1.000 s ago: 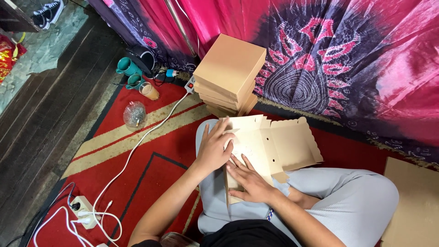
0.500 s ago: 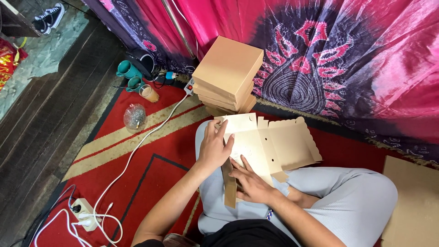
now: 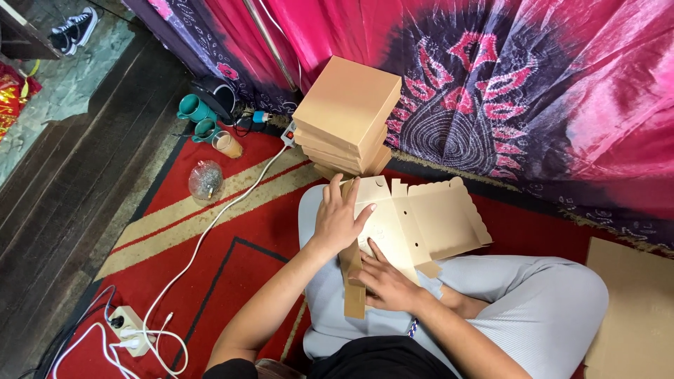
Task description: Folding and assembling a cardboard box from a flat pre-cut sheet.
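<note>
Big pink and purple tie-dye curtain (image 3: pixel 533 91) hangs behind everything, red rug with tan stripes (image 3: pixel 210 238) covers the floor. The stack of finished brown cardboard boxes (image 3: pixel 347 116) sits against the curtain, probably parked out of the way. The flat die-cut box blank (image 3: pixel 421 221) lies on the person's lap so the knees act as a work surface. Left hand (image 3: pixel 338 221) is spread flat, pressing the panel down; right hand (image 3: pixel 386 281) also lies open on it, by the raised side flap (image 3: pixel 352 284). More plain cardboard (image 3: pixel 632 309) lies to the right. White extension cord (image 3: pixel 203 235), teal mugs (image 3: pixel 196 116) further off
</note>
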